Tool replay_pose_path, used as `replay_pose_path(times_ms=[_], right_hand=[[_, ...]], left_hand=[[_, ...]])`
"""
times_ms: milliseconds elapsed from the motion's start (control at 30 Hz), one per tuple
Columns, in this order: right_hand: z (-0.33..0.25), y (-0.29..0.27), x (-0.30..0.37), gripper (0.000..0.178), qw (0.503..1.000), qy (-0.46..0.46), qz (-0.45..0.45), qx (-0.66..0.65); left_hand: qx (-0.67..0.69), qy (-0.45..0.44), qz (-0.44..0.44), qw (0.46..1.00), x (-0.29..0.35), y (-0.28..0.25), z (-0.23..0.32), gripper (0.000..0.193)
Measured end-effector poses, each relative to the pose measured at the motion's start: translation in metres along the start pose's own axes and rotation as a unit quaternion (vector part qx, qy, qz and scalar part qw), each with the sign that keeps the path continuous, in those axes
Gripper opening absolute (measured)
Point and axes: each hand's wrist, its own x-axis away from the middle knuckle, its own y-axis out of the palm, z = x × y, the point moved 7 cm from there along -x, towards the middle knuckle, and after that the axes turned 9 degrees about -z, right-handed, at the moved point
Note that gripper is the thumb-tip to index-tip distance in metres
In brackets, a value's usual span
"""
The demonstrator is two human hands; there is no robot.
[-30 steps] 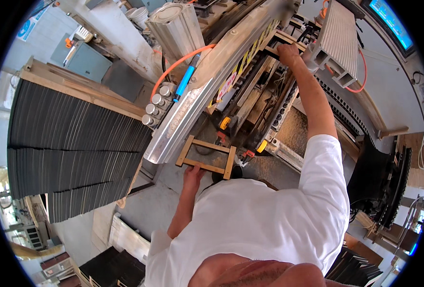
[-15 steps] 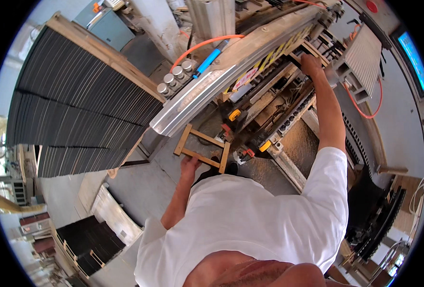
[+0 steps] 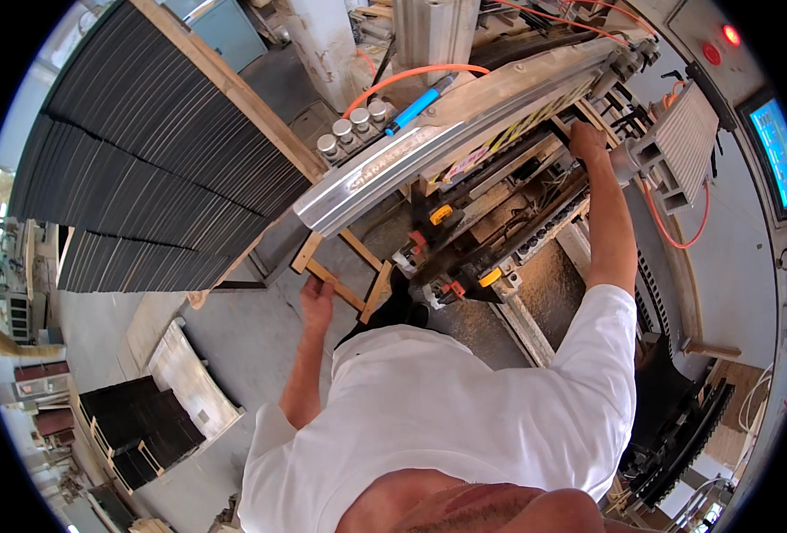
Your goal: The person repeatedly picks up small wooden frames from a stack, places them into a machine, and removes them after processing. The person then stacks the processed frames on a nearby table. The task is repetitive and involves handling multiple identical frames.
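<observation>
My left hand [image 3: 317,300] is closed on the near rail of a small rectangular wooden frame [image 3: 339,284], held tilted in the air left of the machine. The frame's far left corner passes beneath the end of the machine's metal beam [image 3: 358,191]. My right arm reaches to the machine's far right end. There my right hand [image 3: 588,142] is closed on a pale wooden frame [image 3: 600,120] lying among the machine's rails. My fingers and the beam hide part of that frame.
Stacked dark panels [image 3: 158,142] rise at the left. Clamps with yellow handles [image 3: 490,277] stick out at the machine's near end. A blue pen-like tool [image 3: 418,107] and an orange hose [image 3: 411,71] lie along the beam. A lit screen [image 3: 775,151] stands far right.
My left hand has moved left with the wooden frame. My right hand stays at the machine's far end, on the pale frame. A red light now shows above the screen as the view shifts.
</observation>
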Motion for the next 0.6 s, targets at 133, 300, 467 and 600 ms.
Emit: replay_pose_path(times_ms=[133, 300, 467, 600], right_hand=[[-0.008, -0.003, 0.005, 0.019, 1.000, 0.014, -0.005, -0.003], [0.003, 0.012, -0.008, 0.019, 0.999, 0.036, 0.030, -0.022], [-0.023, -0.013, 0.021, 0.028, 0.985, -0.026, 0.159, -0.059], [-0.086, -0.080, 0.131, 0.016, 0.874, -0.102, 0.375, -0.291]], left_hand=[[-0.062, 0.047, 0.016, 0.997, 0.017, -0.023, 0.054, 0.020], [-0.060, 0.156, 0.037, 0.985, 0.041, -0.066, 0.125, 0.020], [-0.100, 0.219, 0.137, 0.961, 0.085, -0.140, 0.201, 0.025], [-0.056, 0.272, 0.201, 0.939, 0.125, -0.234, 0.235, 0.034]])
